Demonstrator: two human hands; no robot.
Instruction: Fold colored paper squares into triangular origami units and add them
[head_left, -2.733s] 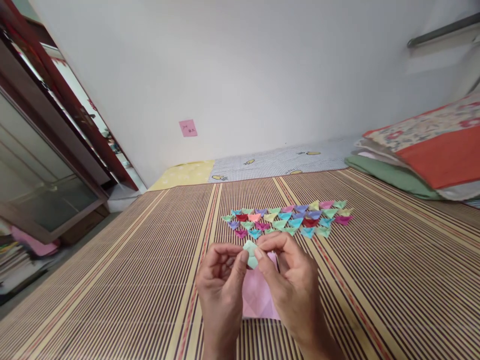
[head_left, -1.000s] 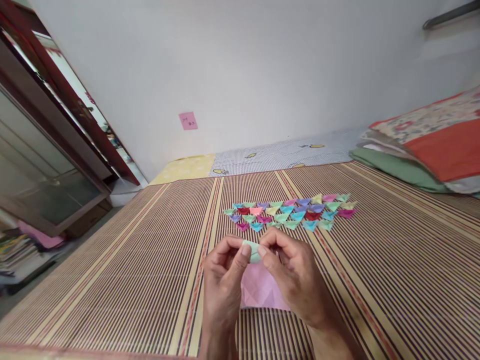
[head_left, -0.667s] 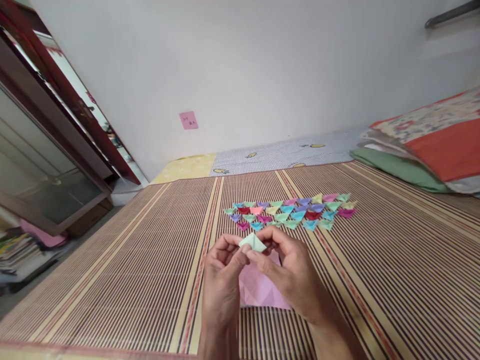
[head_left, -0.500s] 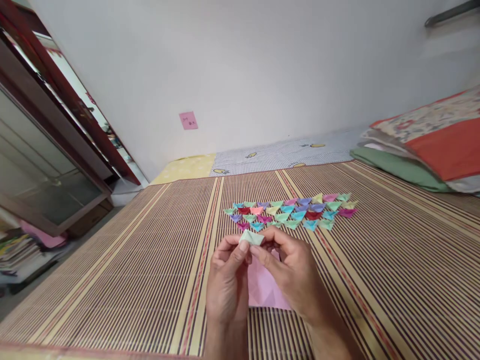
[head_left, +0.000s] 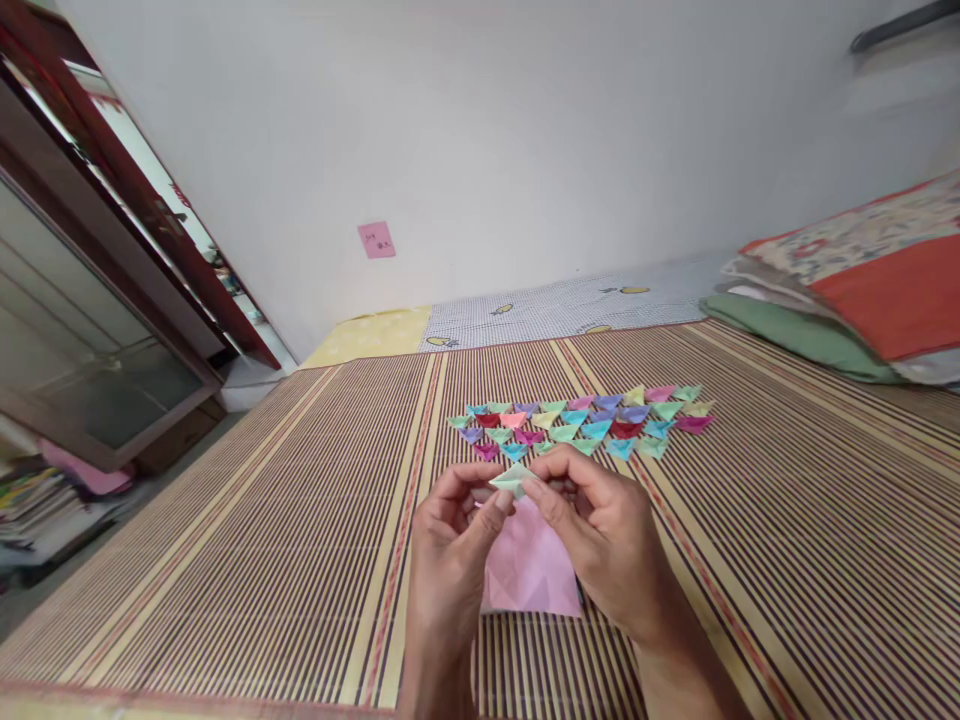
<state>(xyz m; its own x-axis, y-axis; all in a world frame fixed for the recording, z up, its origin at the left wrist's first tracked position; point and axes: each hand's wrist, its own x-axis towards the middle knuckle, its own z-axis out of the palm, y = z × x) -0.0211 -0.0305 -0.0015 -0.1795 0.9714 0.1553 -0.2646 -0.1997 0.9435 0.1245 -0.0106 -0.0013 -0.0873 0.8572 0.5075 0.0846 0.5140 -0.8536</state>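
Tiny bit of pale green paper (head_left: 511, 480), folded down into a low pointy triangle. The peak faces the wall, and there's a fold line running across the face under it, so it reads as a flap sitting over a lower band. The color's a soft minty green, lighter along the top. The bottom edge is partly behind the thumbs, so can't say how it finishes down there.

It's held up in front of the pink paper, pinched from both sides: left hand (head_left: 454, 540) has the left corner between thumb and fingers, right hand (head_left: 611, 540) has the right corner the same way. The thumbs are near each other on the side facing the camera.

Below the hands the pink paper (head_left: 531, 565) lies on the striped mat (head_left: 262, 560), roughly square, with faint creases showing. Just past the fingertips there's a bunch of little folded paper pieces (head_left: 596, 430) in staggered rows, in green, blue, purple, red, yellow and pink. Further back, a pink note (head_left: 376, 240) is on the white wall (head_left: 525, 130), and a folded bedding pile (head_left: 892, 300) sits off to the right.
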